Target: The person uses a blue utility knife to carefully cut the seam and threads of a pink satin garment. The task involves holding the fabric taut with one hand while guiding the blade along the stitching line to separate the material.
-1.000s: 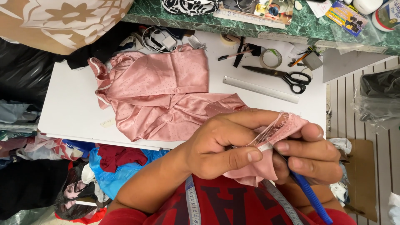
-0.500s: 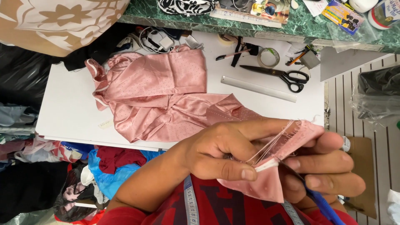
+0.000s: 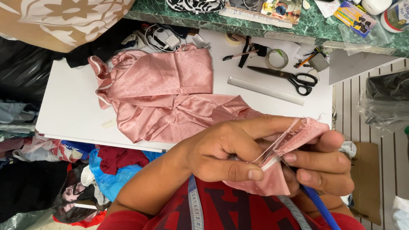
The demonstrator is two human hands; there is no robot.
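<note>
Close under the camera, my left hand [image 3: 226,155] pinches a small piece of pink dotted satin [image 3: 266,181] between thumb and fingers. My right hand [image 3: 328,170] grips the same piece from the right, together with a blue-handled tool [image 3: 317,206] whose tip is hidden behind the cloth. Between the two hands the frayed edge [image 3: 298,130] is pulled apart and loose threads show. A larger pink satin garment [image 3: 162,93] lies crumpled on the white table [image 3: 68,110] beyond my hands.
Black-handled scissors [image 3: 294,79], a metal ruler [image 3: 264,90] and a tape roll [image 3: 277,58] lie on the table's right part. A cluttered green marble counter [image 3: 315,30] runs behind. Piled clothes and bags [image 3: 106,170] sit at the lower left. A measuring tape [image 3: 194,204] hangs on my chest.
My hands have shifted slightly right and spread the frayed edge wider, showing more threads. The garment and tools on the table have not moved.
</note>
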